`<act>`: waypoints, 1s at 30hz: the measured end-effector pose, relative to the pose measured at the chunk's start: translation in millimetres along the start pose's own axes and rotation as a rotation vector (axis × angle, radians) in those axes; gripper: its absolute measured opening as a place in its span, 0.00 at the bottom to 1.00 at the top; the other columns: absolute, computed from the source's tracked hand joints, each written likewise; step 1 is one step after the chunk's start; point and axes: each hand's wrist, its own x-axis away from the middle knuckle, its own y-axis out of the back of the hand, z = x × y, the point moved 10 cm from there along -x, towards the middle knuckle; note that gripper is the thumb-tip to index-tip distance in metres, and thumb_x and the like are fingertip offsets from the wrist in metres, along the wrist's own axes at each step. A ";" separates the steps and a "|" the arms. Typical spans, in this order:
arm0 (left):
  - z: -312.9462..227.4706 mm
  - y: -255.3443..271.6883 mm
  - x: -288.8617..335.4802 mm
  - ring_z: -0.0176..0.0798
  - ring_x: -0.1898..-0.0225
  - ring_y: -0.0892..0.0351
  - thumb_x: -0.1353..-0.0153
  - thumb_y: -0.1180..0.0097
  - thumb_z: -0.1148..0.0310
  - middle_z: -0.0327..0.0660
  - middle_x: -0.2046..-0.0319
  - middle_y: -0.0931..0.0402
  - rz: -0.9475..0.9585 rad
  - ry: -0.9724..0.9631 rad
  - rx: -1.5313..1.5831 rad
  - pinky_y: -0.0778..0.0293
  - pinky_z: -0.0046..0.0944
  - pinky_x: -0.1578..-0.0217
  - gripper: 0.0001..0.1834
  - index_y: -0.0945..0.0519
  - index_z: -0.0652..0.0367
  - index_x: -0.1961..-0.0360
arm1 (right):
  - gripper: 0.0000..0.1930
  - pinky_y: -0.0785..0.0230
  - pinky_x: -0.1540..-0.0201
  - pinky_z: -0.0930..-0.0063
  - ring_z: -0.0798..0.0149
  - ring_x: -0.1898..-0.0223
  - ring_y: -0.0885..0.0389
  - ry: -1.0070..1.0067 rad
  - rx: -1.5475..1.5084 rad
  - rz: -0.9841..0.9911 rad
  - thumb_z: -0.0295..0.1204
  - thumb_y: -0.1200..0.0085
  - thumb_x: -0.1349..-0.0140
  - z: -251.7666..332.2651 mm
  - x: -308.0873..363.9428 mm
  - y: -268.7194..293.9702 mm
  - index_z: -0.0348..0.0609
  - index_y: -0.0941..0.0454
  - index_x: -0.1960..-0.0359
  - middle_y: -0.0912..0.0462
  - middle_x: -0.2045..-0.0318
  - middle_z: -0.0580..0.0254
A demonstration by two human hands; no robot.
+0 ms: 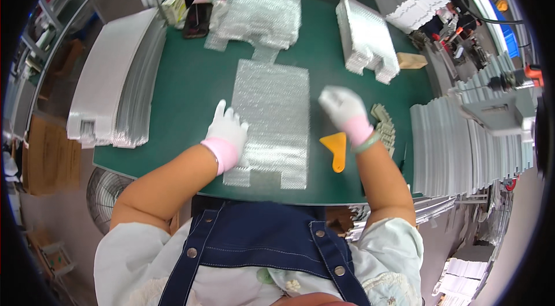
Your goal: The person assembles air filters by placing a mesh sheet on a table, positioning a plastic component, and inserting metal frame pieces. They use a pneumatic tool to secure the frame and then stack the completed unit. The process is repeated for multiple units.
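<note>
A silvery, bubble-textured sheet (272,115) lies flat in front of me, with a notch cut in its near edge. My left hand (227,131), in a white glove with a pink cuff, rests on its left edge, open with fingers spread. To the right of the sheet, my gloved right hand (342,106) is closed and slightly blurred; whatever may be inside it is hidden. Just below that hand lies a yellow scraper (335,150). Beside my right wrist sits a group of small pale pieces (384,127).
On the green table (185,92), a stack of silvery sheets (263,8) stands at the back, with a dark phone (197,20) beside it. White panels (110,75) are stacked left, another silvery stack (367,37) and a wooden block (411,61) far right. Grey panels (457,144) line the right.
</note>
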 end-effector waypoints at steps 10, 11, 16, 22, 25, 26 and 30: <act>-12.6 2.9 -8.1 0.54 0.28 0.44 0.55 0.32 0.35 0.58 0.37 0.31 0.183 -0.071 -0.038 0.67 0.59 0.27 0.53 0.27 0.70 0.40 | 0.33 0.36 0.35 0.57 0.45 0.38 0.26 -0.586 0.621 0.005 0.53 0.45 0.42 -103.8 -177.4 99.1 0.43 0.23 0.42 0.22 0.42 0.45; -11.8 5.8 -8.9 0.54 0.28 0.44 0.55 0.32 0.35 0.58 0.37 0.31 0.188 -0.082 -0.025 0.67 0.59 0.27 0.52 0.27 0.70 0.41 | 0.32 0.36 0.35 0.58 0.46 0.38 0.26 -0.544 0.661 0.003 0.52 0.45 0.41 -107.1 -188.1 104.8 0.43 0.23 0.41 0.23 0.41 0.46; -11.7 -1.3 -10.6 0.54 0.28 0.44 0.55 0.32 0.35 0.57 0.38 0.30 0.152 -0.067 -0.021 0.67 0.59 0.27 0.52 0.27 0.71 0.42 | 0.30 0.35 0.35 0.62 0.47 0.39 0.25 -0.451 0.633 -0.199 0.49 0.47 0.38 -107.8 -201.1 147.7 0.41 0.24 0.40 0.22 0.41 0.48; -7.0 -12.0 -15.5 0.54 0.28 0.45 0.55 0.33 0.34 0.56 0.37 0.31 0.106 -0.022 0.024 0.65 0.59 0.27 0.52 0.27 0.68 0.41 | 0.33 0.35 0.37 0.61 0.47 0.40 0.24 -0.517 0.593 -0.136 0.56 0.52 0.36 -90.2 -178.5 133.9 0.45 0.24 0.39 0.21 0.43 0.46; -10.7 3.2 -13.7 0.54 0.28 0.45 0.56 0.33 0.33 0.55 0.37 0.30 0.113 -0.077 -0.003 0.65 0.60 0.27 0.52 0.27 0.67 0.40 | 0.37 0.39 0.33 0.60 0.48 0.36 0.28 -0.535 0.683 -0.052 0.63 0.55 0.37 -138.9 -190.4 126.5 0.46 0.24 0.39 0.24 0.39 0.48; -8.8 1.4 -11.4 0.54 0.28 0.44 0.56 0.33 0.33 0.55 0.37 0.30 0.111 -0.065 0.001 0.65 0.60 0.27 0.52 0.27 0.67 0.40 | 0.38 0.38 0.33 0.61 0.49 0.36 0.28 -0.587 0.670 0.008 0.63 0.54 0.38 -134.4 -187.5 108.6 0.45 0.25 0.39 0.24 0.40 0.48; -6.9 -14.0 -14.9 0.53 0.29 0.43 0.56 0.33 0.33 0.55 0.38 0.29 0.070 -0.029 0.015 0.64 0.59 0.27 0.52 0.26 0.67 0.41 | 0.38 0.37 0.34 0.60 0.50 0.37 0.27 -0.650 0.700 0.084 0.61 0.50 0.40 -110.5 -181.3 102.2 0.44 0.25 0.38 0.24 0.39 0.50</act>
